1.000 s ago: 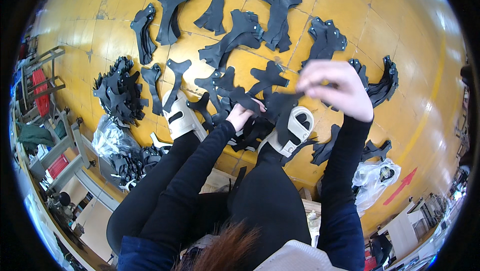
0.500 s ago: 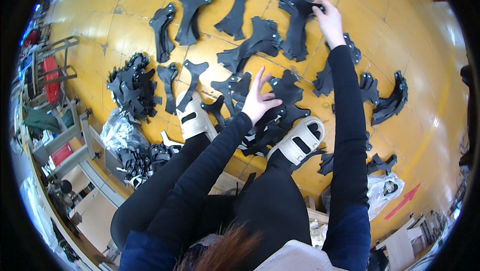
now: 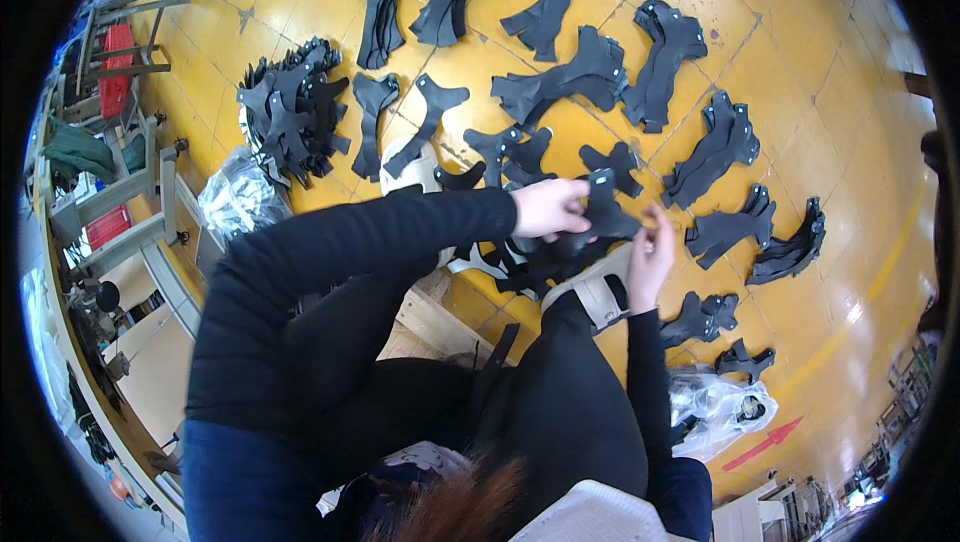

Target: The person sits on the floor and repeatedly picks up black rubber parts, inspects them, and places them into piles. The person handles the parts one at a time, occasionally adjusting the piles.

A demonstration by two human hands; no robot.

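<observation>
I sit on a yellow tiled floor (image 3: 840, 132) with many flat black cut pieces laid out in front of me. My left hand (image 3: 548, 209) grips a black cut piece (image 3: 606, 210) above my feet. My right hand (image 3: 652, 254) is raised beside it, fingers touching the same piece's right edge. Under both hands lies a small heap of black pieces (image 3: 545, 260) between my white sandals (image 3: 598, 289). Stacks of matching pieces (image 3: 660, 62) spread in rows farther out.
A big pile of black pieces (image 3: 290, 107) sits at the left beside a crumpled clear plastic bag (image 3: 240, 200). Another plastic bag (image 3: 715, 407) lies at my right. Grey metal frames and red crates (image 3: 110, 92) line the left edge. A wooden board (image 3: 425, 317) is under me.
My right hand has drawn back from the far stack to my feet. My left hand has lifted off the floor and taken hold of a black piece. The view has shifted closer.
</observation>
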